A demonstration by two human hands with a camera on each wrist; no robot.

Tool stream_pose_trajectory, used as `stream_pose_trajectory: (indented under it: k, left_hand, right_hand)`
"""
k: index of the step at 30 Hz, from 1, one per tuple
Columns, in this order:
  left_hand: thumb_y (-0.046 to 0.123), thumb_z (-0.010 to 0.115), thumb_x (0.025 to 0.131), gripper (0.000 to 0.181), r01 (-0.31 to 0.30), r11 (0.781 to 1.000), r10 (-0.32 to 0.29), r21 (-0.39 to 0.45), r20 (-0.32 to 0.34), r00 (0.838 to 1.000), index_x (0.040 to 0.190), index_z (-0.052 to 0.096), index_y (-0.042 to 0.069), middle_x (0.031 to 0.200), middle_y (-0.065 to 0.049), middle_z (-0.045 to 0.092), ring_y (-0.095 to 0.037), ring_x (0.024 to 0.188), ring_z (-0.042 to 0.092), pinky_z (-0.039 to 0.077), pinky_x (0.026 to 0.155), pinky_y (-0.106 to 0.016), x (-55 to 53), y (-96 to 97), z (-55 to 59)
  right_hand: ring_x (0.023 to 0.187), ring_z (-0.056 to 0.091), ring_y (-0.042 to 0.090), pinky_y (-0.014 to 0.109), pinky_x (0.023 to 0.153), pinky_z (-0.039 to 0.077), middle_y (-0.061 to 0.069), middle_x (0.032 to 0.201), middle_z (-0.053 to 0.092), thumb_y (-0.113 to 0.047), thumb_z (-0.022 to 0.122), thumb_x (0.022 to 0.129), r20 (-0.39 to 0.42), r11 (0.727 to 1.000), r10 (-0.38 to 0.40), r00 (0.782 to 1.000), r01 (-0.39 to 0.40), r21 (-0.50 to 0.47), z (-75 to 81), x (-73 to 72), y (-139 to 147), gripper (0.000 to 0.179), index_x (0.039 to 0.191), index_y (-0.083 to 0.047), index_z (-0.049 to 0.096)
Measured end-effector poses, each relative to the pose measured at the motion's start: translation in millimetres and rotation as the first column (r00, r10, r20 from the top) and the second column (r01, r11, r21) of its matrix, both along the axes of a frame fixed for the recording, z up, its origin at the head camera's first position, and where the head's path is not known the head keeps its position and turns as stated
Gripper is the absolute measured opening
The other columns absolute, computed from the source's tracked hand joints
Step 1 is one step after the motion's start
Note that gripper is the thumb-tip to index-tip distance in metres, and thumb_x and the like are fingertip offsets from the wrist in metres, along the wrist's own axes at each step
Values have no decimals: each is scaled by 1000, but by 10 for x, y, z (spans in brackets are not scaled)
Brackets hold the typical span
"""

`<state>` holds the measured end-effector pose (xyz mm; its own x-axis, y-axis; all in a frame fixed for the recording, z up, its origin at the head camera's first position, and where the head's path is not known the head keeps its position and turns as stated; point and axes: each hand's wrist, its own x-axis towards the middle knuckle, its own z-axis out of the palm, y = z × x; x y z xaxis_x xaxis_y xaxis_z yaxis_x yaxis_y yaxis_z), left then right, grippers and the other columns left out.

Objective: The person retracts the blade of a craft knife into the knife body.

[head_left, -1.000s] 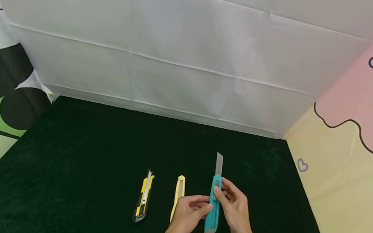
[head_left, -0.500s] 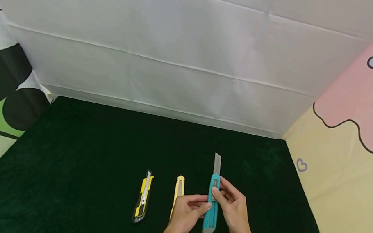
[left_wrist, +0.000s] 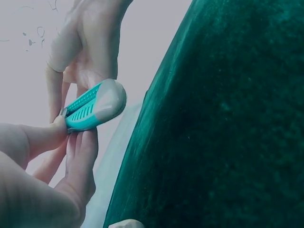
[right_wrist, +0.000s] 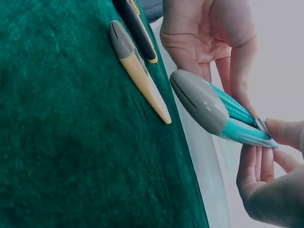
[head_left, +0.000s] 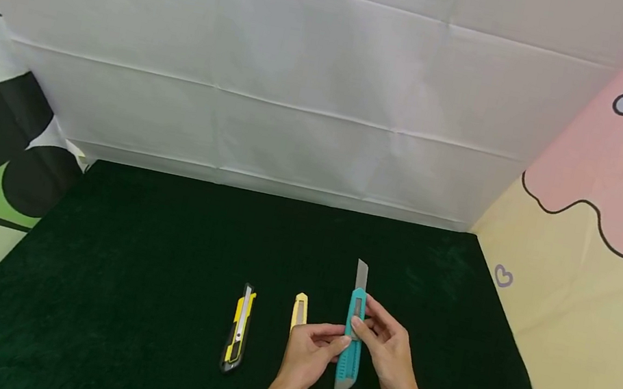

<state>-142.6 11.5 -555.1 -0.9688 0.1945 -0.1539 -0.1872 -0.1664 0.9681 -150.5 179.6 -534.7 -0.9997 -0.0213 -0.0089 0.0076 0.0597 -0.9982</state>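
Observation:
A teal utility knife point(head_left: 347, 361) with a grey end cap points away from me, held up over the dark green cloth. Its bare steel blade point(head_left: 362, 275) sticks out of the far end. My left hand point(head_left: 306, 353) pinches the handle from the left, thumb on top and fingers beneath. Gripping it from the right is my right hand point(head_left: 391, 354), whose thumb presses on the slider. The right wrist view shows the knife's grey cap point(right_wrist: 199, 101) nearest the camera. A pale yellow utility knife point(head_left: 300, 311) lies left of the held one, partly hidden behind my left hand.
Farther left a black and yellow utility knife point(head_left: 239, 331) lies on the green cloth point(head_left: 149, 263). A white sheet point(head_left: 308, 69) closes off the back, and printed sheets stand at both sides.
The teal knife's blade has drawn a little way into the handle as my right thumb slid back toward me. The knife and both hands shifted slightly left.

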Motion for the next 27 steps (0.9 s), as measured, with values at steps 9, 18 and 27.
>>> stream_pose_trajectory:
  k: [9, 18, 27]
  left_hand:
    - [14, 74, 95, 23, -20, 1000, 20, 8, 16, 1000, 113, 74, 1, 100, -7, 75, -16, 87, 71, 61, 79, -34, 9, 2, -5]
    - [15, 74, 95, 23, -28, 999, 28, 19, 35, 999, 113, 73, 1, 100, -6, 74, -15, 87, 70, 61, 79, -32, 2, -9, -10]
    - [17, 74, 95, 25, -12, 1000, 12, 10, 17, 1000, 114, 72, 1, 101, -6, 75, -16, 89, 71, 61, 79, -32, -2, 0, 6]
  right_hand:
    - [108, 56, 23, 25, 90, 52, 16, 134, 52, -12, 65, 101, 10, 999, 23, 1000, -23, -24, -12, 13, 13, 55, 152, -9, 47]
    - [112, 55, 24, 25, 93, 51, 16, 138, 50, -14, 65, 101, 36, 999, 38, 999, -37, -25, -7, 18, 3, 56, 154, -10, 45]
    - [117, 58, 27, 26, 96, 51, 15, 137, 53, -23, 69, 100, 91, 999, -3, 996, -1, 34, 25, 9, 8, 50, 146, -12, 51]
